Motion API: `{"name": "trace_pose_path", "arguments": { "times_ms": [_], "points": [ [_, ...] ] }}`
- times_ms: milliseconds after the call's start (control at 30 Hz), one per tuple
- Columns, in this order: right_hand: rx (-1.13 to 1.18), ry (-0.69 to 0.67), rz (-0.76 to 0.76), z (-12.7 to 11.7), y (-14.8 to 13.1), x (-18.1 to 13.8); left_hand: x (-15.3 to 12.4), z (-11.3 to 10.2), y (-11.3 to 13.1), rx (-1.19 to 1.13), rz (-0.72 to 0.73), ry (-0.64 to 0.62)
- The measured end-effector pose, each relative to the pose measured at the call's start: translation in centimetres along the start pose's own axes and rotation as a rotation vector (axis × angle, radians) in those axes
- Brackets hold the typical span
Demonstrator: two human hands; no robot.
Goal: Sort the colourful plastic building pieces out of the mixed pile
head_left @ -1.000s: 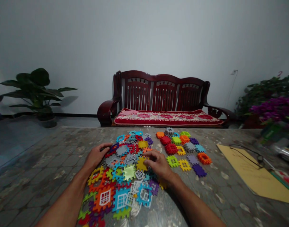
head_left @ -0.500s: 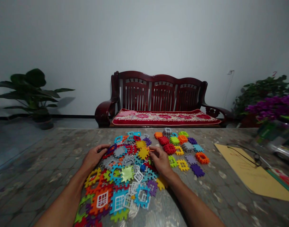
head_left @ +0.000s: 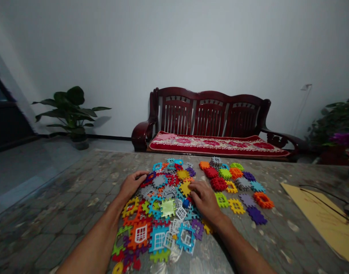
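A heap of colourful toothed plastic building blocks lies on the table between my two hands. My left hand [head_left: 133, 185] rests at the heap's upper left edge, fingers stretched toward a dark purple block [head_left: 149, 177], holding nothing that I can see. On the other side, my right hand [head_left: 204, 199] lies over the heap's right edge, its fingers bent and thumb apart, beside a yellow block [head_left: 185, 188]. Its palm side is hidden. Near the middle are a pale green square block [head_left: 168, 208], a grey block [head_left: 160, 181] and white window frames [head_left: 181, 213].
Right of the heap lie sorted stacks, including red blocks [head_left: 218, 183], a yellow window block [head_left: 236, 206] and a purple block [head_left: 256, 215]. Farther right is a yellow sheet [head_left: 314, 213] with a black cable [head_left: 328, 198]. Behind the table stands a wooden bench [head_left: 208, 110].
The view has swung left, so everything sits farther right in the picture. My right hand's fingers have curled a little more over the heap's edge. My left hand keeps its place.
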State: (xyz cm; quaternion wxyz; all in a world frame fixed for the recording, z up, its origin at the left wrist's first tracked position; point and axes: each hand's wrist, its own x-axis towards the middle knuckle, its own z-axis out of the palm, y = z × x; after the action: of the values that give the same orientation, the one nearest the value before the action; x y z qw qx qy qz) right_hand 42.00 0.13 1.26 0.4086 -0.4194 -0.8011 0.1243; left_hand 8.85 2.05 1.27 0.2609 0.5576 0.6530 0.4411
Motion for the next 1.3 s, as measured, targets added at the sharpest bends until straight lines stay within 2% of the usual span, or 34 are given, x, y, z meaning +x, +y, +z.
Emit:
{"name": "trace_pose_path", "arguments": {
  "times_ms": [133, 267, 467, 833, 933, 1067, 1167, 1300],
  "points": [
    [-0.017, -0.022, -0.016, 0.0, 0.0, -0.1, -0.8, 0.0, 1.3, -0.027, 0.046, -0.117],
    [-0.008, -0.015, -0.025, 0.0, 0.0, -0.3, -1.1, -0.1, 2.3, 0.005, 0.162, -0.185],
    [0.017, -0.005, -0.025, 0.1, -0.2, -0.3, -0.7, 0.4, 2.0, 0.181, 0.306, -0.336],
    [0.017, -0.015, -0.037, 0.1, -0.4, -0.2, -0.1, 0.9, 1.4, 0.129, 0.282, -0.249],
    [0.023, -0.015, -0.036, 0.1, -0.3, -0.2, 0.0, 0.8, 1.7, 0.124, 0.270, -0.160],
    [0.033, -0.016, -0.023, 0.2, -0.3, -0.3, 0.2, 0.6, 2.2, 0.047, 0.265, 0.027],
    [0.024, -0.028, -0.020, 0.3, -0.1, -0.3, 0.1, 0.6, 2.5, -0.053, 0.173, 0.101],
    [-0.011, -0.004, -0.040, 0.3, -0.1, -0.2, -0.2, 0.9, 3.1, -0.267, -0.006, 0.018]
  ]
}}
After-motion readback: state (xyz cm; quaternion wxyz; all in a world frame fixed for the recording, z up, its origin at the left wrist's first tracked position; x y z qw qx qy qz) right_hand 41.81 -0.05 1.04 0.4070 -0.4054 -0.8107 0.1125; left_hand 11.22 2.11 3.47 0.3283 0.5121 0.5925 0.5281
